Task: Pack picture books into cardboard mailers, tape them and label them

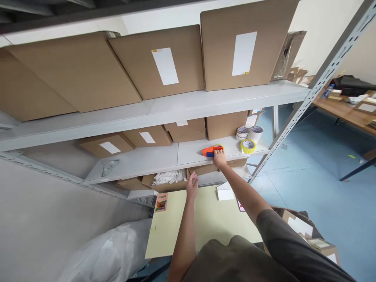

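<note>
matt cardboard boxes (164, 62), painted metal shelf (205, 103)

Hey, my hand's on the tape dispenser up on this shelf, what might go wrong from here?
1. Your right hand covers the near end of the orange tape dispenser; its cutter isn't visible, so fingers may catch it.
2. The yellow tape roll lies close beside it near the edge of the shelf; a sideways pull could knock it off.

The grey shelf (164, 154) before me carries labelled cardboard boxes (188, 130) at the back, an orange tape dispenser (208, 151) near the front edge, and three tape rolls (256, 135) at its right end
</note>
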{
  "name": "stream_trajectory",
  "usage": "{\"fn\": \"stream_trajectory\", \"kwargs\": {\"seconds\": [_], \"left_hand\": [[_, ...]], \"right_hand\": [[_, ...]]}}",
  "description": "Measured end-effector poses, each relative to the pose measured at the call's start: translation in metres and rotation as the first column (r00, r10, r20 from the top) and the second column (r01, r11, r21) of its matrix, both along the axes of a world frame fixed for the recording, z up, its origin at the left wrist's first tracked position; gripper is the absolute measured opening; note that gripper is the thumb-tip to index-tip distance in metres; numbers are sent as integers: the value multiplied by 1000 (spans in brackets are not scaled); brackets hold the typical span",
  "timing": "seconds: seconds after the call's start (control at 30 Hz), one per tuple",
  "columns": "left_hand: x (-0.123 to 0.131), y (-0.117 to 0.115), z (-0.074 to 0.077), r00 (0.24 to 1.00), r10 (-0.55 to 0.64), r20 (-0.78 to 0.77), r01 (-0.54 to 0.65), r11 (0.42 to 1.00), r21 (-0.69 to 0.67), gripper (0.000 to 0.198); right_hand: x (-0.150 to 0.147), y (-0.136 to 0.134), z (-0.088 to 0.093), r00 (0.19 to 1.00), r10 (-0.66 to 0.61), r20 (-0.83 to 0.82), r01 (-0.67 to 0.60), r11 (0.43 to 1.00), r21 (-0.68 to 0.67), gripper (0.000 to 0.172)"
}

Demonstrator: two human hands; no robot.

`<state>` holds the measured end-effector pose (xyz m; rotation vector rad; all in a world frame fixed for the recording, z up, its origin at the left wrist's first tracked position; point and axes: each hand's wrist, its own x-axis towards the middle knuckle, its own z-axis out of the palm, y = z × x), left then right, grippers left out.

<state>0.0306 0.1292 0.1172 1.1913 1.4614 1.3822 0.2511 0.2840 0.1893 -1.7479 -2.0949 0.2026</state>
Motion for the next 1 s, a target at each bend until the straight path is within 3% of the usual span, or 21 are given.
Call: {"fn": "stream_trajectory", "kwargs": {"seconds": [0.17,0.27,0.33,0.47,0.57,0.67,0.83,0.93,1.0], "left_hand": [[-14,5,12,998,-19,55,17,999,52,56],[-22,0,11,997,-48,62,45,998,47,55],[-28,-6,4,995,-75,59,73,997,34,54],[-39,-28,-22,991,-130,31,131,991,-39,50],[-46,-53,-45,987,-157,14,158,979,-131,42],[-50,-81,-62,984,-176,3,173,963,-207,38],[-57,-121,-79,978,-206,-28,189,936,-297,40],[-59,-140,-86,980,-195,-30,175,931,-320,41],[-60,-150,-90,982,-184,-29,165,929,-330,42]], "right_hand": [[1,-23,16,999,0,39,2,999,-54,44],[5,-59,15,1000,11,21,-12,999,40,43],[6,-94,3,1000,-5,7,4,997,79,42],[3,-173,-49,994,-106,-28,107,994,31,45],[0,-228,-96,980,-200,-16,197,973,-122,49],[1,-267,-136,957,-286,44,286,914,-289,52],[12,-300,-192,933,-345,101,353,823,-445,43],[22,-311,-228,918,-393,44,360,784,-505,26],[29,-317,-248,904,-424,-49,342,790,-509,14]]}}
